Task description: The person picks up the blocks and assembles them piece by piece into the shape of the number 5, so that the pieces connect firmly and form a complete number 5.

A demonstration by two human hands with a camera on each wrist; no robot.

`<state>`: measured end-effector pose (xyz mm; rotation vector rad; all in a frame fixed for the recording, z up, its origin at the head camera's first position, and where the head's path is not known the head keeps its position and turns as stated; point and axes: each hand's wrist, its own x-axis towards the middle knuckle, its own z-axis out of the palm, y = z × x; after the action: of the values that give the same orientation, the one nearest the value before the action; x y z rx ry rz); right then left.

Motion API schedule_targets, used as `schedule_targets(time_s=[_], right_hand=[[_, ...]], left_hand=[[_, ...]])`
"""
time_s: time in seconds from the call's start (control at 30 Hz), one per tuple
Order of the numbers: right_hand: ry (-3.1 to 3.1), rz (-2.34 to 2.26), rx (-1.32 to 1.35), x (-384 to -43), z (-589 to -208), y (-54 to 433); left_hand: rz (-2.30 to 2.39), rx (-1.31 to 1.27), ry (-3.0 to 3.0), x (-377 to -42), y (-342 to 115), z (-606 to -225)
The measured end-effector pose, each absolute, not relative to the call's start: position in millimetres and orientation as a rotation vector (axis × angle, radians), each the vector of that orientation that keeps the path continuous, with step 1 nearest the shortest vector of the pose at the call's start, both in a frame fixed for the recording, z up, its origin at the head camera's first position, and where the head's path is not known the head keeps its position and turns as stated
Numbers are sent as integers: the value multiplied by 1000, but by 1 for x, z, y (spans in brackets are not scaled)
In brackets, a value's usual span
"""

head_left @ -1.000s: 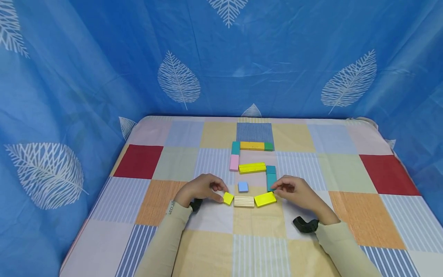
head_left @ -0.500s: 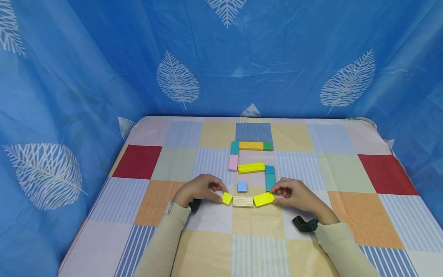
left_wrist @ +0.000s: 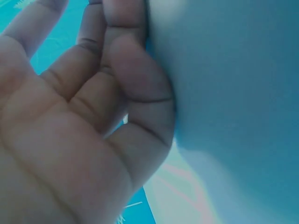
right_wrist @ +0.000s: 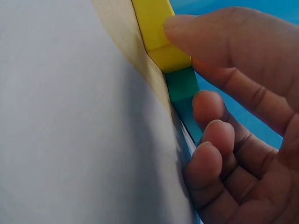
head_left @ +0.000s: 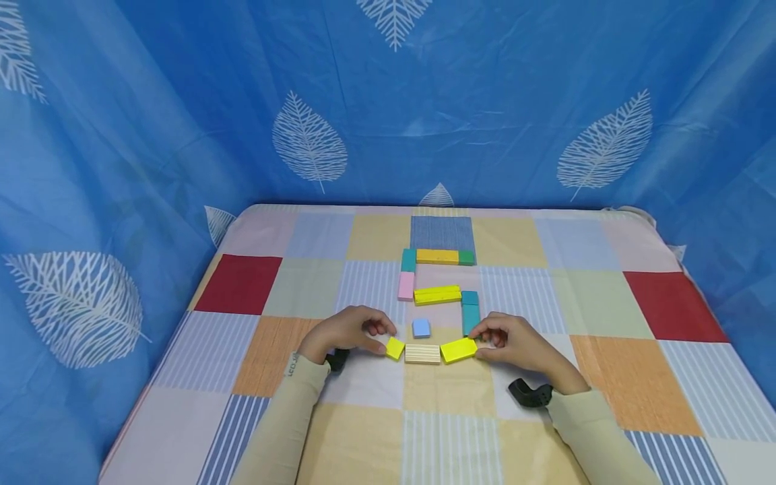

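In the head view my left hand pinches a small yellow block between thumb and index finger. Its fingers are curled in the left wrist view, where the block is hidden. My right hand grips the right end of a longer yellow block, thumb on the near side and index finger at the far corner. Up close in the right wrist view, the thumb presses against this yellow block, beside a teal block. Between the two yellow blocks lies a striped wooden block.
A blue block sits just beyond the wooden one. Teal blocks, yellow sticks, a pink block, an orange block and a green block continue the winding line on the patchwork cloth.
My right thumb has come down to the near side of the longer yellow block, gripping its end. My left hand stays at the small yellow block. The head view has shifted slightly.
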<state>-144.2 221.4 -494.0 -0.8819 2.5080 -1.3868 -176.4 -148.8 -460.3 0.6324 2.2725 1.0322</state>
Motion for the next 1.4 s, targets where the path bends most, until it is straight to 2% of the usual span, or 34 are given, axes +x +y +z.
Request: schedule_targets(time_s=[0.27,0.53,0.87,1.07,1.4], right_hand=[[2511,-1383,-862,-144,-496,221],[2513,-1378,-878,-145,-495,221],[2510,-1383,-877,-144,-496,221],[2508,-1369,-865,-145,-497,221],[2506,-1348,-851,-145,-495,223]], left_hand=[[994,651,2368,-178,-141,-451],[870,699,2443,-186,-110,-434],[641,669,2474,-189,-75,-439],[636,648,2483,-189,-77,-444],[717,549,2543,-189,-108,-446]])
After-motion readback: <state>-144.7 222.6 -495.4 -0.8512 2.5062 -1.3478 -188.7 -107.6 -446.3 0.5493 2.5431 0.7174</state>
